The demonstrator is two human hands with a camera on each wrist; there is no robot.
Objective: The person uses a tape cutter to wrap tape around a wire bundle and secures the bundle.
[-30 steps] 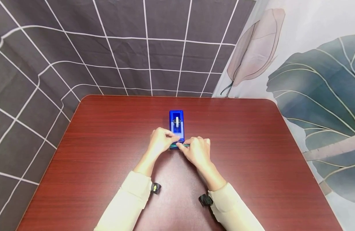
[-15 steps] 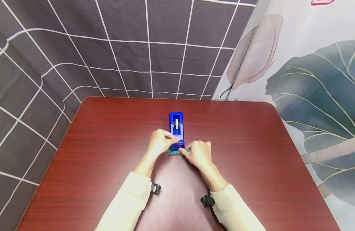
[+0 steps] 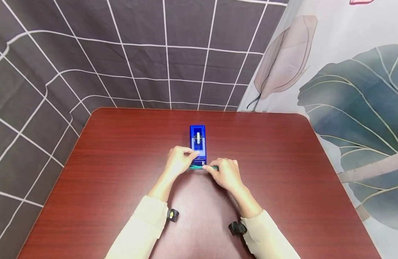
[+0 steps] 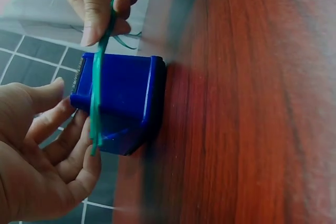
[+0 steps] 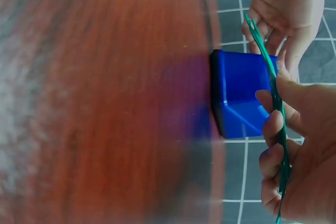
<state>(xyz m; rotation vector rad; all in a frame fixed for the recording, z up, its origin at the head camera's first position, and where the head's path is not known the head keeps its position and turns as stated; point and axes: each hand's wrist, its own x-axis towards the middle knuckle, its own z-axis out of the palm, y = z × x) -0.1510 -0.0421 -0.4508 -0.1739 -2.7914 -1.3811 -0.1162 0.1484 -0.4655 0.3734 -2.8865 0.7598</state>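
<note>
A blue tape dispenser sits on the table with its cutting edge toward me and a small roll of tape inside. In front of it my right hand grips a bundle of thin green strands between thumb and curled fingers. In the left wrist view the strands reach across the dispenser's front face, free ends beyond it. My left hand is at the dispenser's front left, thumb and index fingertips close together by the cutter. Whether they pinch any tape is unclear.
A reddish-brown wooden table carries the dispenser. Behind it hangs a dark gridded curtain, and a white curtain with leaf prints is at the right. Both sleeved wrists bear small black cameras.
My right hand has drawn the green strands slightly toward me and to the right. They dipped at an angle half a second ago and now lie nearly level. My left hand has barely moved.
</note>
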